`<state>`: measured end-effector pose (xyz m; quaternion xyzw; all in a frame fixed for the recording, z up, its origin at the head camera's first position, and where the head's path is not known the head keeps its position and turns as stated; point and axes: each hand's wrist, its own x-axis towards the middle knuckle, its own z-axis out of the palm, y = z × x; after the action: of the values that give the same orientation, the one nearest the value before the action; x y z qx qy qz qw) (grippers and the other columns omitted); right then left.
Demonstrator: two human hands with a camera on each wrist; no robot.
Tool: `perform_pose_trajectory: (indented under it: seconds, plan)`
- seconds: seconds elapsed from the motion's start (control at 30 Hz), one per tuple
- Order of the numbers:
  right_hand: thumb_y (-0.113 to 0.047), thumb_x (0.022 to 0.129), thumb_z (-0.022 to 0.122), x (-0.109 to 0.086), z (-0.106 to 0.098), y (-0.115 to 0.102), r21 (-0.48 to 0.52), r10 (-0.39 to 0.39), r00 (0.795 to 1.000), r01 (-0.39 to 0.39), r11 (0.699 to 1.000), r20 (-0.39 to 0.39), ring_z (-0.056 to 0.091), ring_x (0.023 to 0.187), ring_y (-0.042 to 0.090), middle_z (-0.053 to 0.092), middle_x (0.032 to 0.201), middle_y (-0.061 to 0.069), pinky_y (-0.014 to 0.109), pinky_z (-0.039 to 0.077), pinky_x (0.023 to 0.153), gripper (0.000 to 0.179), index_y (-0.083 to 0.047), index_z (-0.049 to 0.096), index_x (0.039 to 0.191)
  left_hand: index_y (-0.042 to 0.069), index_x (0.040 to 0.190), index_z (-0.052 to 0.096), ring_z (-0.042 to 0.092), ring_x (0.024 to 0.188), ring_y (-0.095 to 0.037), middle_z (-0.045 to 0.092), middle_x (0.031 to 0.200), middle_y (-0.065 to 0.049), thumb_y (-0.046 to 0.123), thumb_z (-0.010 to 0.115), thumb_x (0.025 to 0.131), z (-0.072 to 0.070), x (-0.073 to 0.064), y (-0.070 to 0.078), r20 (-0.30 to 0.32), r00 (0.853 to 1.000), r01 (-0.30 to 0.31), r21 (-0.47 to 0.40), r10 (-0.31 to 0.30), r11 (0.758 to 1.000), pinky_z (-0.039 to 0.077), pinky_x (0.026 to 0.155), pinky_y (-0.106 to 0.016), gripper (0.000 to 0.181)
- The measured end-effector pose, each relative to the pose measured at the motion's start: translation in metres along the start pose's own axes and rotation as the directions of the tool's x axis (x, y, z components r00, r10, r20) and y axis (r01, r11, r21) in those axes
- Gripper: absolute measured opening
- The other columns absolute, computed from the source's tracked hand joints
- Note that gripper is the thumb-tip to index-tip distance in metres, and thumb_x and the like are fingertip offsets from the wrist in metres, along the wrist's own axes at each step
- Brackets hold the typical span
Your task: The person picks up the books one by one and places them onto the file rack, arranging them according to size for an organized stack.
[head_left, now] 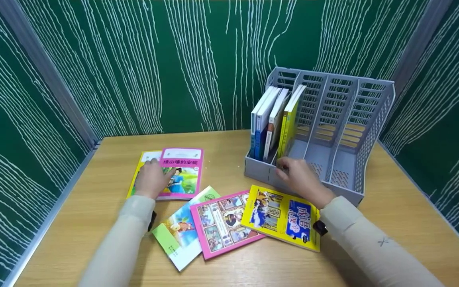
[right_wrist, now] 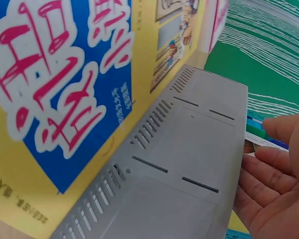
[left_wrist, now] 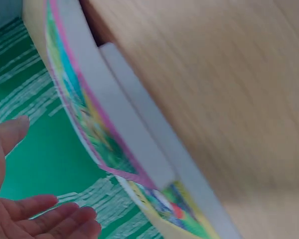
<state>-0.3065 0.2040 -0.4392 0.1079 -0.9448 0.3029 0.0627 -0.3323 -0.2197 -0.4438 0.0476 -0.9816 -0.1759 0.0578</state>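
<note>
On the left of the table, my left hand (head_left: pixel 152 179) is over a pink-bordered book (head_left: pixel 181 187) that overlaps a yellow-edged book (head_left: pixel 137 171). The left wrist view has its thumb and fingers (left_wrist: pixel 55 225) spread apart, with nothing between them. At the grey file rack (head_left: pixel 259 168), my right hand (head_left: pixel 299 175) is by the low front edge, below the upright yellow book (head_left: pixel 289 127). In the right wrist view its fingers (right_wrist: pixel 266 181) lie loosely at the rack's edge. A flat yellow book (head_left: pixel 267 209) with a blue title panel lies under my right forearm.
Several upright books (head_left: pixel 262 123) fill the rack's left side; its right compartments (head_left: pixel 345 163) hold none. A pink comic-panel book (head_left: pixel 217 227) and a green-and-white book (head_left: pixel 177 235) overlap in front. Green patterned panels (head_left: pixel 189 79) enclose the wooden table (head_left: pixel 94 207).
</note>
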Motion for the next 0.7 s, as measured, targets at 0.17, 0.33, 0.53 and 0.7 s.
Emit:
perform_pose_trajectory:
  seconds: [0.17, 0.33, 0.53, 0.7]
  plan:
    - [-0.022, 0.109, 0.069, 0.003, 0.006, 0.001, -0.021, 0.006, 0.999, -0.006, 1.000, 0.033, 0.073, 0.119, 0.038, 0.073, 0.137, 0.021, 0.056, 0.062, 0.105, 0.038, -0.002, 0.068, 0.142, -0.014, 0.134, 0.061, 0.066, 0.108, -0.039, 0.069, 0.123, -0.030, 0.047, 0.072, 0.103, 0.004, 0.001, -0.013, 0.075, 0.996, 0.058, -0.008, -0.057, 0.998, 0.060, 0.103, -0.057, 0.069]
    - [-0.024, 0.109, 0.068, 0.006, 0.011, 0.001, -0.033, 0.026, 0.999, -0.024, 0.999, 0.047, 0.073, 0.122, 0.039, 0.072, 0.139, 0.022, 0.055, 0.061, 0.106, 0.040, -0.002, 0.067, 0.143, -0.005, 0.111, 0.073, 0.060, 0.092, -0.031, 0.064, 0.091, -0.015, 0.051, 0.072, 0.102, 0.008, 0.001, -0.018, 0.172, 0.980, 0.105, -0.004, -0.103, 0.994, 0.052, 0.084, -0.043, 0.056]
    - [-0.022, 0.111, 0.065, 0.008, 0.014, -0.002, -0.058, 0.046, 0.998, -0.043, 0.997, 0.045, 0.074, 0.115, 0.036, 0.075, 0.133, 0.021, 0.054, 0.062, 0.104, 0.036, -0.002, 0.069, 0.140, -0.006, 0.114, 0.073, 0.059, 0.108, -0.039, 0.067, 0.107, -0.020, 0.053, 0.070, 0.102, 0.011, 0.000, -0.014, 0.201, 0.973, 0.115, 0.014, -0.116, 0.993, 0.051, 0.102, -0.054, 0.061]
    - [-0.022, 0.113, 0.062, 0.012, 0.015, -0.003, -0.101, 0.068, 0.996, -0.062, 0.993, 0.059, 0.072, 0.102, 0.032, 0.077, 0.124, 0.019, 0.048, 0.064, 0.095, 0.033, -0.002, 0.071, 0.137, -0.009, 0.124, 0.072, 0.053, 0.125, -0.047, 0.068, 0.128, -0.027, 0.050, 0.068, 0.105, 0.012, 0.001, -0.009, 0.237, 0.963, 0.130, 0.001, -0.126, 0.992, 0.043, 0.119, -0.064, 0.062]
